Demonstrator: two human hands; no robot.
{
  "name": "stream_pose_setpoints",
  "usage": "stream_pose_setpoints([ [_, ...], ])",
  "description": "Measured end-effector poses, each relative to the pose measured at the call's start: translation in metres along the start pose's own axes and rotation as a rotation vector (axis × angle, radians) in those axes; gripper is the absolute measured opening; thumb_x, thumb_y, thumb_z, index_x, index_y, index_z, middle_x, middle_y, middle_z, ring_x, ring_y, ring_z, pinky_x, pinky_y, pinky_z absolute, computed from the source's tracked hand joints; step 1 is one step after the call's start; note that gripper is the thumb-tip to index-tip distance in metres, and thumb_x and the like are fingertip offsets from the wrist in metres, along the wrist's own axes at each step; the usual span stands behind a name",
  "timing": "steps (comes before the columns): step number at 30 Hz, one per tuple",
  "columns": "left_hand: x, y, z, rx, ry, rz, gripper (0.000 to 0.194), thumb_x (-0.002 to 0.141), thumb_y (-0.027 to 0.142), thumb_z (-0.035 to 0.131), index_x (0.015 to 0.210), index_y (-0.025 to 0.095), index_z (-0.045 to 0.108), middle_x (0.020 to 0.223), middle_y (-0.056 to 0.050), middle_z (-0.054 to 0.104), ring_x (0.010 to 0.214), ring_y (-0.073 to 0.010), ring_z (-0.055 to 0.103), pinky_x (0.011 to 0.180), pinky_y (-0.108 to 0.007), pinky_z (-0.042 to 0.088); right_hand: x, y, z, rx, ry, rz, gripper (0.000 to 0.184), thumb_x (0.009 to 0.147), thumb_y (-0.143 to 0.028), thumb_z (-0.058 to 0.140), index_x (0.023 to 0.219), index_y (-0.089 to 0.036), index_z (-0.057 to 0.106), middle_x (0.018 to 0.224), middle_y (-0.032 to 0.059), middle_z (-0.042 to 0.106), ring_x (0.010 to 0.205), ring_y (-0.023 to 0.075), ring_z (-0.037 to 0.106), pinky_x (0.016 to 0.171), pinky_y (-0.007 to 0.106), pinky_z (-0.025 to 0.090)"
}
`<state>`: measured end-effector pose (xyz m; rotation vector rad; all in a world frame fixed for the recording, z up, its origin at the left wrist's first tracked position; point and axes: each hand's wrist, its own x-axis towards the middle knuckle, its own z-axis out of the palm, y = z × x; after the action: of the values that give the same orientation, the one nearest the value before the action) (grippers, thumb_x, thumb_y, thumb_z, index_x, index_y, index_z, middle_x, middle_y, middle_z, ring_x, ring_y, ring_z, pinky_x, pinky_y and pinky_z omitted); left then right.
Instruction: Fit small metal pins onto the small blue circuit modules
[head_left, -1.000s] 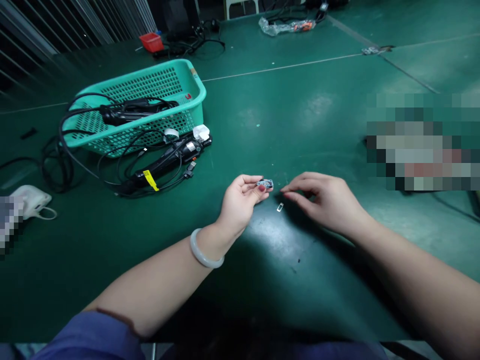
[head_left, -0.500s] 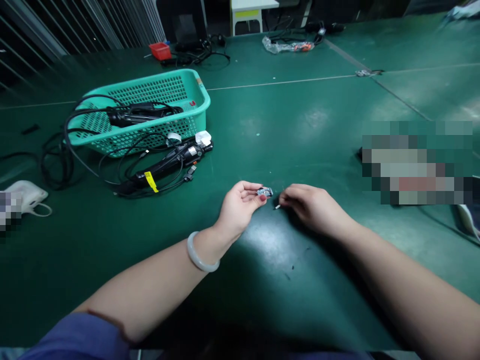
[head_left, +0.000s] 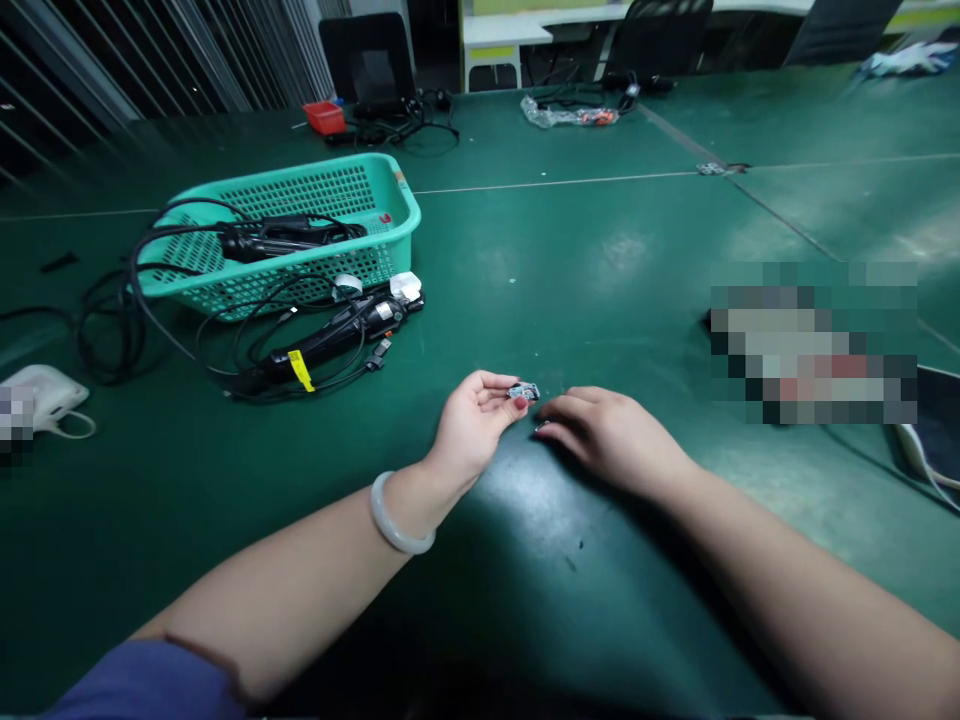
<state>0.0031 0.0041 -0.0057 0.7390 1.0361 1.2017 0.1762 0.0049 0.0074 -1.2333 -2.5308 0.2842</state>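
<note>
My left hand [head_left: 476, 425] pinches a small, bluish-white piece like a tiny circuit board [head_left: 523, 392] between thumb and fingertips, just above the green table. Close by on the right, my right hand [head_left: 611, 435] is low over the table with its fingers curled and thumb toward the fingertips. A pale sliver, apparently the edge of a small rectangular frame [head_left: 540, 428], shows at the thumb tip; the fingers hide the rest of it. The two hands are nearly touching but apart.
A green plastic basket [head_left: 281, 270] holding black cabled devices stands at the left. Before it lies a black handheld device [head_left: 330, 340] with cables and a yellow tag. A white object with a loop [head_left: 56, 395] is far left; a red tray [head_left: 324, 117] sits behind. A blurred-out item [head_left: 810, 345] is right.
The small pale frame lay on the table beside my right fingertips; my right hand closed over it and picked at it. That hand has shifted slightly left. My left hand still holds the board-like piece.
</note>
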Motion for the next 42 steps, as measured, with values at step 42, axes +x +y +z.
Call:
stream_pose_setpoints([
  [42, -0.003, 0.000, 0.000, 0.113, -0.120, 0.015, 0.028, 0.057, 0.010, 0.078, 0.077, 0.014, 0.059, 0.081, -0.003, 0.069, 0.080, -0.0136, 0.065, 0.085, -0.035, 0.049, 0.002, -0.010, -0.016, 0.026, 0.321, 0.061, 0.022, 0.087, -0.013, 0.046, 0.078, -0.020, 0.065, 0.081, 0.0057, 0.067, 0.075, 0.0176, 0.062, 0.069, 0.029, 0.050],
])
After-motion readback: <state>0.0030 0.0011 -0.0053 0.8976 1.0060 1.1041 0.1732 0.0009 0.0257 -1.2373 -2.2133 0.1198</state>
